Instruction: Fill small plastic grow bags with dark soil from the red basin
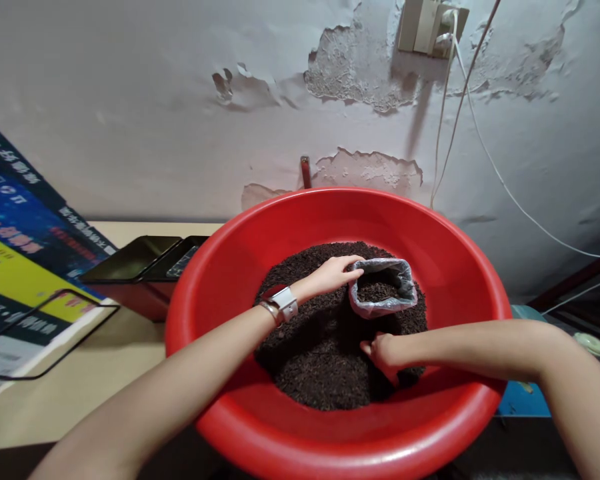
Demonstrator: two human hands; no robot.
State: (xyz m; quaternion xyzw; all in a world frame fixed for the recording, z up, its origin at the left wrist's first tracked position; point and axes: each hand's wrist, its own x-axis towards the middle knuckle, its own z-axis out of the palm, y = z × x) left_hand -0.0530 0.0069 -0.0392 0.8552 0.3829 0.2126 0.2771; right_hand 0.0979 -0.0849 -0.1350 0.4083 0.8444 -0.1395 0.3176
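A large red basin [337, 440] holds a heap of dark, crumbly soil [320, 380]. On the soil stands a thin, whitish plastic bag [383, 308], its mouth spread wide and soil showing inside. My left hand [337, 273], with a pale-strapped watch at the wrist, pinches the bag's left rim between thumb and fingers. Just in front of the bag, my right hand [384, 353] reaches down into the soil in deep shadow. Its thumb points left, while the other fingers are mostly hidden, so what they hold does not show.
Left of the basin, a dark open container [135, 267] sits on a cream tabletop [100, 360], near a printed board [25, 253] and a black wire frame [55, 373]. Behind is a peeling wall [170, 133] with a socket [425, 27] and hanging cables [490, 157].
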